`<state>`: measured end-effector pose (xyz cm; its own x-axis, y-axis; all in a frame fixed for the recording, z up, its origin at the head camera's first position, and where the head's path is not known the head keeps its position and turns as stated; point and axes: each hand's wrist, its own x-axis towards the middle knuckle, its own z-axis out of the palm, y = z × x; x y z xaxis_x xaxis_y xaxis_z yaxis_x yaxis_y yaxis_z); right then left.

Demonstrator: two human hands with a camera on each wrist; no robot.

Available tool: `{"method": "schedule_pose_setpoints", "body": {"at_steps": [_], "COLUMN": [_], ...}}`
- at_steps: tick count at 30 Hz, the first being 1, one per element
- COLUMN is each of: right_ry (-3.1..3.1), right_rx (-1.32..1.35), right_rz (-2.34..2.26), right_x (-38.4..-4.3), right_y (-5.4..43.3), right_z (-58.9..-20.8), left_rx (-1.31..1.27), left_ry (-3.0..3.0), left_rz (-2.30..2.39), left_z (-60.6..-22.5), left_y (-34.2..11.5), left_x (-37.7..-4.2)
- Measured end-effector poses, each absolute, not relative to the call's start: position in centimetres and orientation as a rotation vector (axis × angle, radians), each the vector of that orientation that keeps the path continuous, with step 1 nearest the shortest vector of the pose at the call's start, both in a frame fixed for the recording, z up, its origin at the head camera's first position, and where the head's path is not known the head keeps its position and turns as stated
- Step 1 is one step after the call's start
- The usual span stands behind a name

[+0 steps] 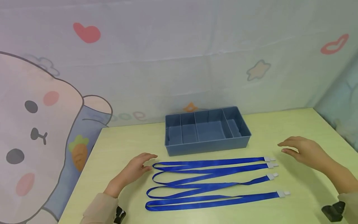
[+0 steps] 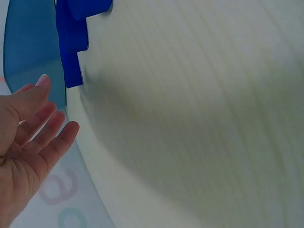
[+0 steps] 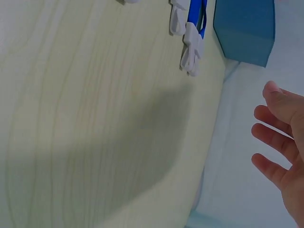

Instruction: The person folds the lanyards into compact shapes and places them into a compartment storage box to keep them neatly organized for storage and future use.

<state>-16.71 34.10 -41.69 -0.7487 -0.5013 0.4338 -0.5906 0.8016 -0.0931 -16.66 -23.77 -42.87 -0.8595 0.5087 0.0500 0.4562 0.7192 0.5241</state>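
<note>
Several blue lanyards lie stretched side by side across the table. The farthest lanyard (image 1: pixel 223 162) runs close in front of the divided tray, and the nearest lanyard (image 1: pixel 195 206) lies toward the person. Their looped ends point left; white plastic clips (image 3: pixel 191 50) finish the right ends. My left hand (image 1: pixel 135 169) hovers just beside the loops of the far lanyards, fingers relaxed and holding nothing. To the right of the clips, my right hand (image 1: pixel 309 154) is held above the table, its fingers loosely bent and apart, with nothing in them.
A blue-grey plastic tray (image 1: pixel 208 148) with upright dividers stands behind the lanyards, near the table's back edge. The pale yellow table (image 1: pixel 128 137) meets a hanging cloth (image 1: pixel 179 62) printed with hearts, stars and a cartoon animal. Black straps (image 1: pixel 333 211) sit at the wrists.
</note>
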Motion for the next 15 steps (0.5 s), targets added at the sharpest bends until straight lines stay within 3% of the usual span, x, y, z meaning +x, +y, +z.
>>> {"method": "schedule_pose_setpoints", "body": {"at_steps": [15], "right_ry": [-2.841], "right_rx": [0.886], "right_rz": [0.543], "right_x": [-18.0], "right_y": [31.8], "right_z": [-44.4], "left_rx": [0.921], "left_ry": [2.783], "left_rz": [0.793], "left_z": [-44.4], "left_y": [-22.5], "left_x": [-17.7]}}
